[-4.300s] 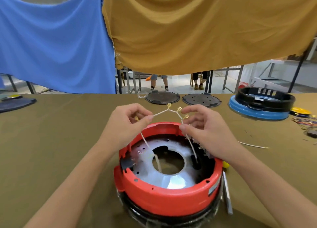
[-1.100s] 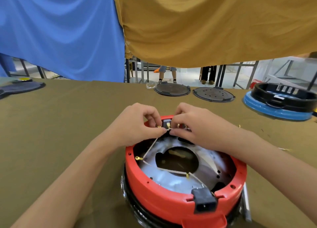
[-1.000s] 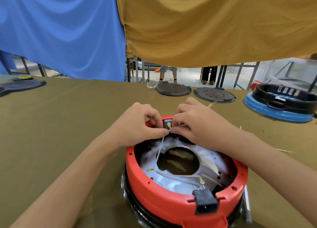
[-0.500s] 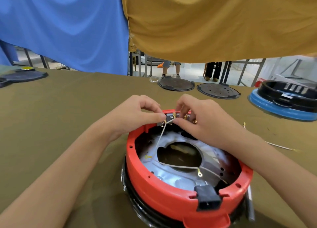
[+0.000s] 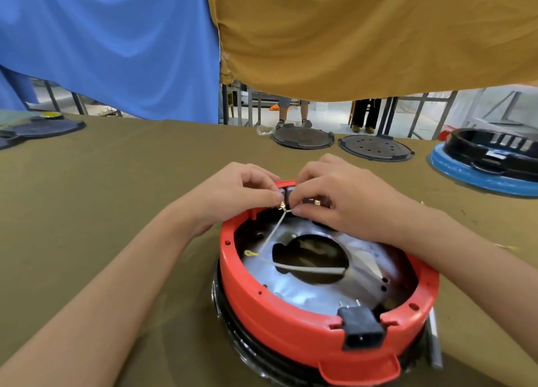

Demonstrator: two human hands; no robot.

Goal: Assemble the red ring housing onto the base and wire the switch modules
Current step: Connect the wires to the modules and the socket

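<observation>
The red ring housing [image 5: 291,322] sits on a black base [image 5: 233,331] on the olive table, with a silver plate [image 5: 305,296] inside. A black power socket [image 5: 362,327] is set in its near rim. At the far rim, my left hand [image 5: 233,194] and my right hand [image 5: 334,200] pinch the brass terminal of a white wire [image 5: 272,232] against a dark switch module [image 5: 288,193]. The wire runs down to a yellow ring terminal [image 5: 251,253] lying on the plate. Another brass terminal [image 5: 316,202] shows under my right fingers.
Two dark round lids [image 5: 302,138] [image 5: 376,147] lie at the table's far edge. A blue-and-black housing [image 5: 492,162] stands far right, and a dark disc [image 5: 43,128] far left. A grey tool [image 5: 433,340] lies beside the red housing. Blue and mustard cloths hang behind.
Since four seconds ago the housing has turned, so the socket now faces me. My hands have come down from holding the wires in the air to the far rim, and stay there.
</observation>
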